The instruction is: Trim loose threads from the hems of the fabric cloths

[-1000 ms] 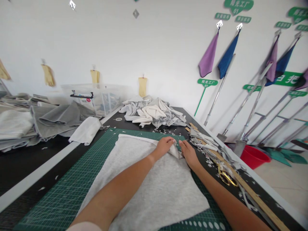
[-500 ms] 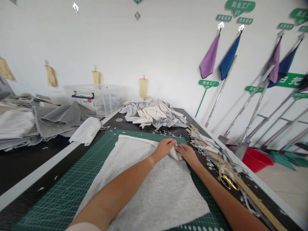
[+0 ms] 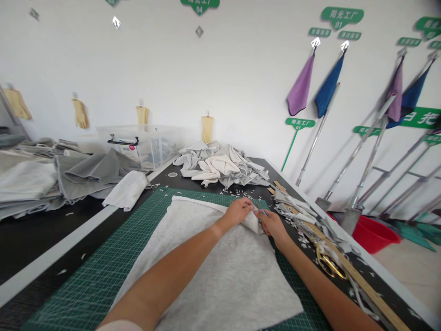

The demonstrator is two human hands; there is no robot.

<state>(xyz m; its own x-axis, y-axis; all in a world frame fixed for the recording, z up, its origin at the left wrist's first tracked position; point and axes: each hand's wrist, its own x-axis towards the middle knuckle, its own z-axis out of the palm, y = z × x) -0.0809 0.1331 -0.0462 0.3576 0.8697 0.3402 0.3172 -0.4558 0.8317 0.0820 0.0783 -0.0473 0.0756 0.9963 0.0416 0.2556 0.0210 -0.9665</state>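
A light grey cloth (image 3: 220, 271) lies spread over a green cutting mat (image 3: 103, 262), its far right corner lifted and folded. My left hand (image 3: 239, 210) pinches the cloth's edge at that corner. Close beside it, my right hand (image 3: 274, 225) is closed around small blue-handled snips (image 3: 263, 212), whose tips are at the cloth by my left fingertips. My fingers partly hide the snips and the pinched bit of cloth.
Crumpled pale cloths (image 3: 223, 165) are heaped behind the mat. Grey cloth stacks (image 3: 86, 174) and a clear plastic box (image 3: 151, 147) stand left. Gold-handled scissors (image 3: 330, 266), fabric strips and a wooden strip (image 3: 372, 294) lie right. A red bucket (image 3: 375, 234) stands beyond the table edge.
The view has shifted slightly. The snips have turned a little at the corner, and the folded flap hangs somewhat differently. Both hands remain at the same corner.
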